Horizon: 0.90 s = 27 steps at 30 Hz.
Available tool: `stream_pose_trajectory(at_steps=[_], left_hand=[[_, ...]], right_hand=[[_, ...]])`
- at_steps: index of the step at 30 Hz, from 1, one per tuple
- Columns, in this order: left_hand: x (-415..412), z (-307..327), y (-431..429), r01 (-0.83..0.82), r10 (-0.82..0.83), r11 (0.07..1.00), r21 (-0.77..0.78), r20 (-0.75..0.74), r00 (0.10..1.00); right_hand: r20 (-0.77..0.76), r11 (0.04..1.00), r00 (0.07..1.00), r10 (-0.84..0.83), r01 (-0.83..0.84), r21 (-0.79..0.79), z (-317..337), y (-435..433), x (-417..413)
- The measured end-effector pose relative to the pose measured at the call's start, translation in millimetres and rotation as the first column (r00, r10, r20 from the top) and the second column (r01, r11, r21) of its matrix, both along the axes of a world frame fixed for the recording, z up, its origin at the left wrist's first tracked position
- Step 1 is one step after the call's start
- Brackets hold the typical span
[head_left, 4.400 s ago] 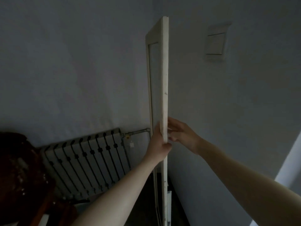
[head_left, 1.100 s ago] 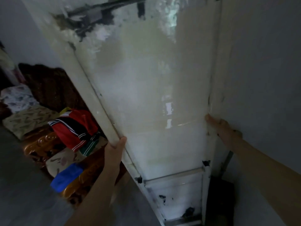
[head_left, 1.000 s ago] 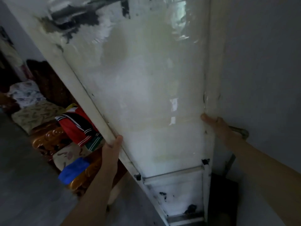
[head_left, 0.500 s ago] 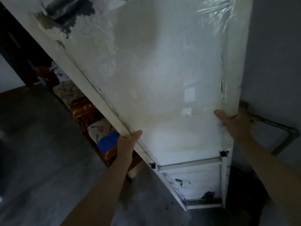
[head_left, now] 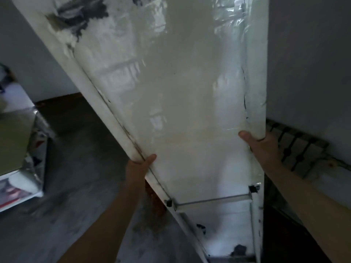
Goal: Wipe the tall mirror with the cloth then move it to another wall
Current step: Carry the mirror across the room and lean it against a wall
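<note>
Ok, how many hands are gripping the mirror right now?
2. The left hand grips the left edge of the mirror, and the right hand grips its right edge, slightly higher in the frame. Most of the fingers are hidden behind the frame.

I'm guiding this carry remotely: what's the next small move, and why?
Probably swing the mirror left, away from the radiator. Both hands, left and right, grip its side edges, it is tilted, and open floor lies left.

Tall mirror [head_left: 182, 114]: white frame, scuffed back facing camera, tilted.
</note>
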<state>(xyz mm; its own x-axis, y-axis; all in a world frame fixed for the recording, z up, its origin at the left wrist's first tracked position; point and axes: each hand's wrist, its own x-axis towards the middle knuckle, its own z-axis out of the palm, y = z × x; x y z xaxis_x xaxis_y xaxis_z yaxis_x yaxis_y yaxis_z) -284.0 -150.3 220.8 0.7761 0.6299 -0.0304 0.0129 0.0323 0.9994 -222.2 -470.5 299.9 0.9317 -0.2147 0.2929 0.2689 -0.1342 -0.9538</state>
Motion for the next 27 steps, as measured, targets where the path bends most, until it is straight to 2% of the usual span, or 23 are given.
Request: stream_pose_trajectory(at_steps=[4,7,11,16,27], left_hand=[[-18.5,28.3,42.7,-0.119,0.118,0.989,0.089,0.020,0.993],[-40.9,46.8,86.8,-0.236,0.240,0.956,0.175,0.000,0.971],[-68.7,73.9,149.3,-0.337,0.337,0.910,0.240,0.045,0.941],[-99.2,102.3,254.6,-0.385,0.370,0.898,0.213,0.106,0.923],[-137.3,138.5,446.0,-0.441,0.413,0.886,0.146,0.187,0.891]], right_hand=[[-0.007,0.996,0.998,0.068,-0.067,0.065,7.9,39.7,2.3],[-0.019,0.977,0.984,0.178,-0.174,0.119,11.9,86.4,2.4],[-0.045,0.946,0.959,0.279,-0.266,0.187,16.2,160.4,2.6],[-0.036,0.895,0.918,0.394,-0.375,0.243,28.1,278.7,2.0],[0.034,0.862,0.886,0.462,-0.457,0.218,50.6,498.7,10.4]])
